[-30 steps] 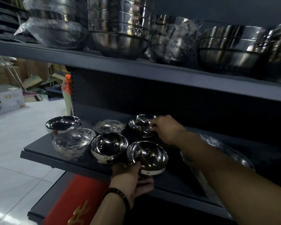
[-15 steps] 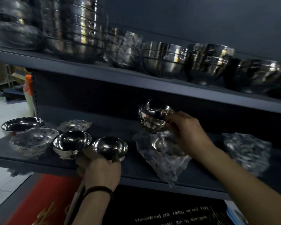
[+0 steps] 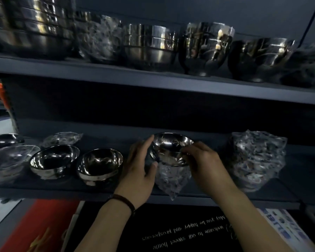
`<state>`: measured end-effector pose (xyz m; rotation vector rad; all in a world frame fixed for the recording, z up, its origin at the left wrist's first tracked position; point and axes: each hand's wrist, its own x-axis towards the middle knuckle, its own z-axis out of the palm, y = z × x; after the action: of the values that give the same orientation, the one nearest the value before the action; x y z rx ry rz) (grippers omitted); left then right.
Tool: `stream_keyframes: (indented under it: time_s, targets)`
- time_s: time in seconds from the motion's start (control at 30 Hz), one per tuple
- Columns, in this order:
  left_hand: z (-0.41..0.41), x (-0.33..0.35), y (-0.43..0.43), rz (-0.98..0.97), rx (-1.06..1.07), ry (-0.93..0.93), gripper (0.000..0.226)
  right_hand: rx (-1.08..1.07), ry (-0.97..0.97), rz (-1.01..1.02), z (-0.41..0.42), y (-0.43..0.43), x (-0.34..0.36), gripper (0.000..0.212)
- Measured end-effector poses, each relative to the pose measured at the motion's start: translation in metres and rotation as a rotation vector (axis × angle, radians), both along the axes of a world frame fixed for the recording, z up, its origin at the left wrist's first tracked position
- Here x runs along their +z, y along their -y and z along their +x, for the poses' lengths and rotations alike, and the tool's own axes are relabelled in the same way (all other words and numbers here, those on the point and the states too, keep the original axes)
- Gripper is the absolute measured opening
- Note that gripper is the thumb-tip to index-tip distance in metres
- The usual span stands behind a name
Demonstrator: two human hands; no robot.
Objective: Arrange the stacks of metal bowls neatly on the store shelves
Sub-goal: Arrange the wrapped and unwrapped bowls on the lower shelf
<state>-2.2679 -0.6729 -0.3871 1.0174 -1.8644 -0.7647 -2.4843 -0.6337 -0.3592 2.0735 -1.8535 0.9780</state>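
A small stack of shiny metal bowls (image 3: 172,149) is held over a plastic-wrapped stack (image 3: 172,178) on the lower shelf (image 3: 198,199). My right hand (image 3: 202,160) grips its right rim. My left hand (image 3: 144,160) cups its left side, fingers spread against it. Two unwrapped bowl stacks (image 3: 100,163) (image 3: 53,160) stand to the left on the same shelf. A bigger wrapped stack (image 3: 256,157) sits to the right.
Further left are a wrapped bowl (image 3: 7,159), another wrapped one (image 3: 61,139) behind and a wide bowl (image 3: 4,140). The upper shelf (image 3: 153,80) carries several tall bowl stacks. Below, a black doormat (image 3: 180,231) and a red mat (image 3: 38,226).
My left hand let go of the front bowl stack and came right to the stack in my right hand. That stack came down toward the wrapped bowls. The view shifted right.
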Motion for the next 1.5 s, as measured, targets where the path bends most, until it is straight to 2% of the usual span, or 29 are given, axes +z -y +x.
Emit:
stream_keyframes:
  time_s: [0.2, 0.37, 0.53, 0.67, 1.13, 1.23, 1.33, 1.43, 1.5]
  targets:
    - [-0.016, -0.008, 0.014, 0.003, -0.028, 0.046, 0.056, 0.021, 0.024, -0.032, -0.012, 0.014, -0.014, 0.026]
    - [-0.022, -0.017, 0.024, 0.004, -0.022, 0.042, 0.052, 0.001, 0.302, -0.041, -0.026, 0.015, -0.015, 0.034]
    - [-0.03, -0.027, 0.029, 0.016, -0.007, 0.032, 0.046, 0.07, 0.453, 0.057, -0.023, 0.007, -0.026, 0.041]
    - [-0.032, -0.028, 0.028, 0.043, 0.002, 0.014, 0.042, 0.014, 0.436, 0.09, -0.025, 0.004, -0.03, 0.038]
    - [-0.02, -0.016, 0.024, 0.159, -0.028, -0.027, 0.047, 0.036, 0.427, 0.107, -0.007, -0.008, -0.025, 0.039]
    - [0.001, -0.01, 0.024, 0.141, 0.062, -0.07, 0.043, -0.054, 0.346, 0.042, 0.003, -0.011, -0.026, 0.039]
    - [0.033, -0.004, 0.02, 0.097, 0.212, -0.148, 0.033, -0.122, 0.364, -0.112, 0.025, -0.016, -0.021, 0.025]
    - [0.071, 0.002, 0.009, 0.069, 0.354, -0.206, 0.023, -0.014, 0.353, -0.206, 0.064, -0.021, -0.013, 0.018]
    - [0.099, 0.0, 0.002, 0.041, 0.488, -0.174, 0.019, 0.081, 0.297, -0.171, 0.093, -0.022, -0.014, 0.013]
